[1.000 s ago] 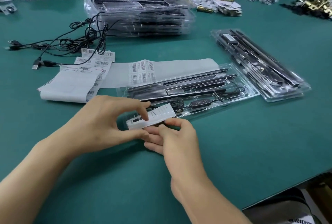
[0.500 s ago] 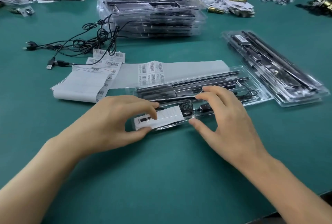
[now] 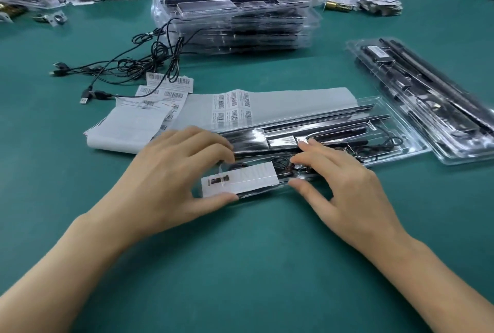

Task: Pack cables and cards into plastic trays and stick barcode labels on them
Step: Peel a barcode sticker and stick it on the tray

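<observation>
The white card (image 3: 240, 181) is lying in the near compartment at the left end of the clear plastic tray (image 3: 413, 136), which is sitting on the green table (image 3: 240, 266) right in front of the person. The left hand (image 3: 171, 180) is pinching the card, with the thumb against its near edge and the curled fingers over its far edge. The right hand (image 3: 344, 185) is resting on the tray just right of the card, fingers spread and loosely bent on the plastic, thumb touching the near rim, grasping nothing. A black cable (image 3: 283, 164) is lying coiled in the tray between the two hands, beside long dark strips. Behind the tray, sheets of barcode labels (image 3: 235, 108) are lying flat, partly under its far edge. Loose black cables (image 3: 149, 65) are trailing across the labels toward a stack of filled trays (image 3: 235, 17) further back. A second filled tray (image 3: 427, 108) is lying at an angle just beside the first tray's right end.
</observation>
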The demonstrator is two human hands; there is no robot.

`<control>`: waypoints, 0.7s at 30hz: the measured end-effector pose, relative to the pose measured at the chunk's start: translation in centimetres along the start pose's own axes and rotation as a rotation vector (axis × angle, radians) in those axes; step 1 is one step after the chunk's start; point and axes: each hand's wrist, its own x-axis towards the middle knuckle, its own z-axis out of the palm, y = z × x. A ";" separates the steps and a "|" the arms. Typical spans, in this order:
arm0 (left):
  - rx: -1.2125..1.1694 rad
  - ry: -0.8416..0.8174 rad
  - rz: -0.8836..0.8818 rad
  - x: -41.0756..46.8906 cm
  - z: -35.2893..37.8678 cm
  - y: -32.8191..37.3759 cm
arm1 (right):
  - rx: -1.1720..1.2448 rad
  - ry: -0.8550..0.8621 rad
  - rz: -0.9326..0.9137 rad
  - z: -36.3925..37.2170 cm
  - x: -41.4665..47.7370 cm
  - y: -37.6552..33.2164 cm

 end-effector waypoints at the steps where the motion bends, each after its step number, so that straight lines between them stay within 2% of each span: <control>1: 0.028 -0.017 -0.038 -0.1 -0.6 -0.2 | 0.009 -0.001 0.015 0.0 0.0 -0.1; 4: 0.002 -0.006 -0.229 -1.8 -1.4 0.0 | 0.027 -0.007 0.038 0.0 0.2 -0.1; 8: -0.172 0.094 -0.447 -5.7 0.2 2.4 | 0.029 -0.013 0.042 0.0 0.2 -0.1; 14: -0.024 0.242 -0.423 -7.3 0.9 3.6 | 0.025 -0.007 0.029 0.2 0.2 0.0; 17: 0.048 0.209 -0.394 -8.0 1.2 3.9 | 0.014 -0.012 0.026 0.1 0.1 -0.1; 21: 0.030 0.141 -0.419 -8.2 1.2 4.4 | 0.014 -0.013 0.028 0.1 0.2 -0.1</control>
